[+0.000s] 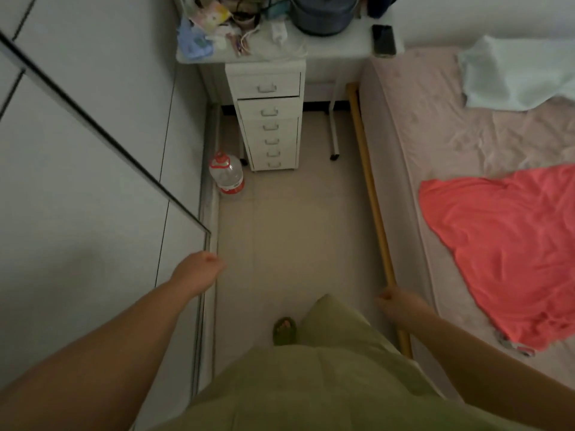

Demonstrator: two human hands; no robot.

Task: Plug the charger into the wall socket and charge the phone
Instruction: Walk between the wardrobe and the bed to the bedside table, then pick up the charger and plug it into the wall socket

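Observation:
A black phone [384, 39] lies flat at the right end of a white table [339, 46] at the far end of the room. A white charger [279, 32] with its pale cable sits near the table's middle. No wall socket shows. My left hand [199, 270] hangs low beside the wardrobe, fingers curled with nothing in them. My right hand [396, 303] is a loose fist next to the bed frame, also holding nothing. Both hands are far from the table.
A white drawer unit [269, 119] stands under the table, a large water bottle [227, 174] on the floor to its left. A wardrobe [93, 150] lines the left. A bed [451, 135] with pink sheet and a red cloth [504, 244] fills the right. A pot [323, 12] and clutter top the table.

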